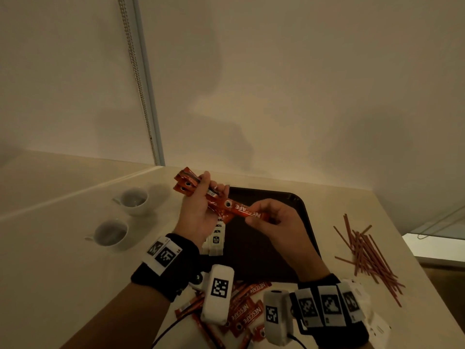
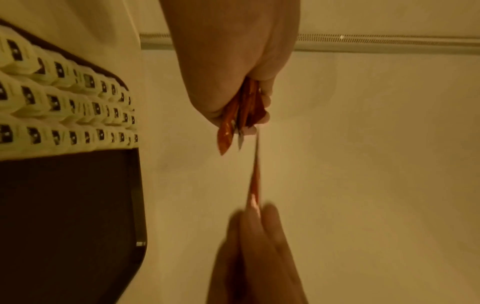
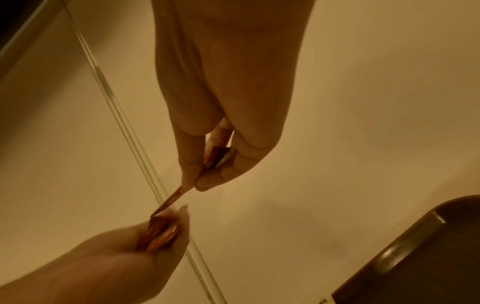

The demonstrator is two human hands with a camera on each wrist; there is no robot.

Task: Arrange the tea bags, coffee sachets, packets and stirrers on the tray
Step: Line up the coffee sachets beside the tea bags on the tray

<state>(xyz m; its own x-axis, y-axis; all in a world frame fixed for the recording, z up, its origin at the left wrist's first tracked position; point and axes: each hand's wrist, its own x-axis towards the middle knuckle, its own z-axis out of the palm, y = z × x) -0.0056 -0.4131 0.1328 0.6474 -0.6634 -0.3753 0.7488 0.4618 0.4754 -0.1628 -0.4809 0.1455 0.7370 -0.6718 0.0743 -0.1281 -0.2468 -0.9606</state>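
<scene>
My left hand [image 1: 201,210] grips a bundle of red coffee sachets [image 1: 187,183] above the dark tray's [image 1: 281,260] left edge. My right hand [image 1: 271,217] pinches the end of one red sachet [image 1: 245,210] whose other end meets the bundle. In the left wrist view the bundle [image 2: 244,115] shows edge-on between my fingers, with rows of white packets [image 2: 64,98] laid on the tray [image 2: 64,205]. The right wrist view shows the pinched sachet [image 3: 179,193] stretching to the left hand [image 3: 145,242]. Loose red sachets [image 1: 244,311] lie on the counter near me.
Two white cups [image 1: 133,201] [image 1: 110,234] stand on the counter at the left. A heap of red-brown stirrers [image 1: 370,253] lies right of the tray. White packets [image 1: 216,240] sit on the tray's left side. The wall is close behind, and the counter's right edge drops off.
</scene>
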